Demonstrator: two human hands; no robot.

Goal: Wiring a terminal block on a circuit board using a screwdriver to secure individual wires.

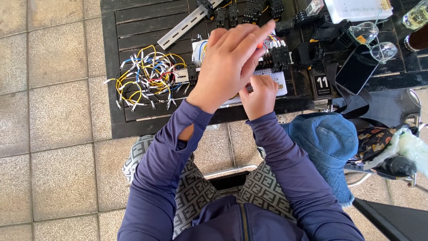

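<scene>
The left hand [229, 67] is raised over the white wiring board [272, 82], fingers pinched on something small and orange, mostly hidden. The right hand [259, 96] rests on the board's near edge, fingers curled; whether it grips anything cannot be told. Loose wires [145, 78] lie left, black relay sockets [278, 58] far.

Left hand [227, 71] raised, fingers [261, 33] extended

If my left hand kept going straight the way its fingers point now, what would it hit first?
Probably the black relay sockets on the board just beyond the left hand, whose fingers point up and right. The hand looks raised, so it might pass above them.
</scene>
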